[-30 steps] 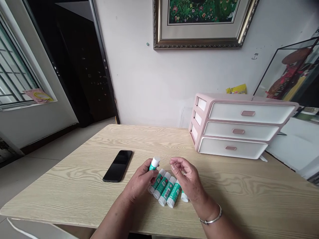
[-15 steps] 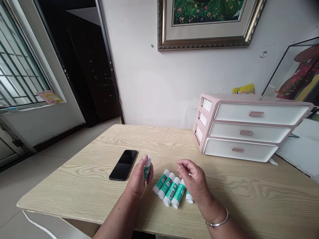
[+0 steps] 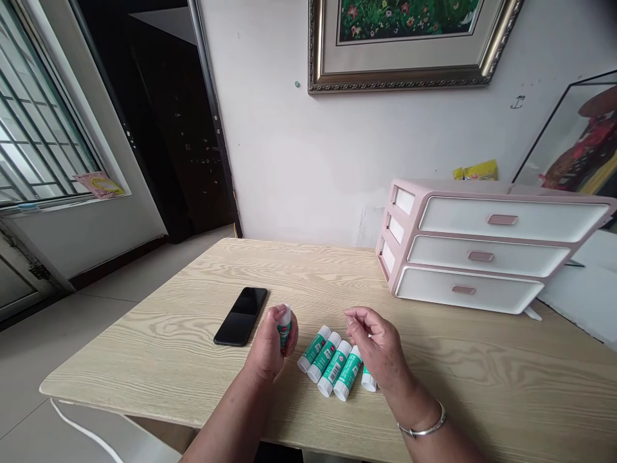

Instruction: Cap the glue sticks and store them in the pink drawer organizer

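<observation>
My left hand (image 3: 270, 344) is closed around a glue stick (image 3: 284, 326), held upright above the table with its white end up and my thumb against it. Several more green-and-white glue sticks (image 3: 334, 368) lie side by side in a slanted row, between my hands. Over the right end of that row hovers my right hand (image 3: 376, 341), thumb and forefinger tips brought together, with nothing visible between them. It partly covers the rightmost glue stick (image 3: 369, 381). A silver bangle circles the right wrist.
A black phone (image 3: 241, 316) lies left of my left hand on the wooden table (image 3: 159, 347). At the back right stands a pink-and-white drawer unit (image 3: 482, 251) with a yellow packet (image 3: 477, 171) on top. The table's front edge is close to me.
The whole view has shifted slightly. My left hand has tilted a little around the glue stick; the right hand and the row look almost unchanged.
</observation>
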`<state>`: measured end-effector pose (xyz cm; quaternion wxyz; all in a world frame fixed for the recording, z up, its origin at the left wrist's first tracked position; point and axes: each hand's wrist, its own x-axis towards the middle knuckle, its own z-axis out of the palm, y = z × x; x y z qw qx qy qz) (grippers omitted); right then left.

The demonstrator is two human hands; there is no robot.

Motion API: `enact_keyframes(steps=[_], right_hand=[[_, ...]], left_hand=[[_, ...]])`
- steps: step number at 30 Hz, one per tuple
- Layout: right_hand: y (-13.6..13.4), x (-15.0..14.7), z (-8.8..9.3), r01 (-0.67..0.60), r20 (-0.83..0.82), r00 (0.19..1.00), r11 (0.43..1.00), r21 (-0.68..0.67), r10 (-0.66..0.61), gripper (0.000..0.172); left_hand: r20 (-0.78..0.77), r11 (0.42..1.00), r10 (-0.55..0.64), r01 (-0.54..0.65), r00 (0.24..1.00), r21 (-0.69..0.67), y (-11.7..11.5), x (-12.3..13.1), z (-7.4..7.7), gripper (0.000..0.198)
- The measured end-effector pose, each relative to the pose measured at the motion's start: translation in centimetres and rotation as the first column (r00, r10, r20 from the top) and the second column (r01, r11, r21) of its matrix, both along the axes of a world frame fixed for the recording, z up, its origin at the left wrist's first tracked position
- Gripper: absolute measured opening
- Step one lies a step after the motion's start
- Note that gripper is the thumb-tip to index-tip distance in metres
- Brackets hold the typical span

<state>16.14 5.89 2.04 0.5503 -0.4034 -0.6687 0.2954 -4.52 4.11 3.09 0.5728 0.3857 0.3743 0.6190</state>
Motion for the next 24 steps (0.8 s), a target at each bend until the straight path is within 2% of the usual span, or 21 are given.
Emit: enact_keyframes(steps=[10,13,15,17,20,22,24], right_hand=[[0.25,0.11,-0.44,0.004,-0.036,0.999,0.999,-0.033,-0.005,0.023],[0.29,0.13,-0.46,0.011,-0.047,0.999,0.999,-0.053,-0.013,0.024],[0.30,0.13,-0.41,0.013,-0.047,0.999,0.998,-0.063,-0.016,0.024],[0.33,0.15,-0.31,0.020,-0.050,0.998,0.997,-0.077,-0.024,0.026],[0.50,0.24,-0.20,0.036,-0.061,0.997,0.996,-0.084,-0.041,0.028],[0.68,0.35,-0.21,0.047,-0.069,0.996,0.996,-0.072,-0.052,0.028],[0.87,0.46,-0.19,0.064,-0.078,0.995,0.996,-0.065,-0.069,0.028]], left_hand=[[0.001,0.999,0.051,-0.051,0.999,0.000,0.09,0.02,0.02,0.047],[-0.102,0.997,0.078,-0.079,0.992,0.002,0.02,0.02,0.21,0.051],[-0.274,0.993,0.117,-0.121,0.955,0.002,-0.04,-0.09,0.31,0.055],[-0.498,0.982,0.148,-0.185,0.854,-0.025,0.00,-0.32,0.31,0.057],[-0.804,0.960,0.141,-0.279,0.577,-0.032,0.32,-0.72,0.11,0.056],[-0.918,0.953,0.100,-0.302,0.383,-0.022,0.57,-0.84,-0.04,0.052],[-0.967,0.950,0.047,-0.309,0.252,-0.034,0.65,-0.78,-0.06,0.046]])
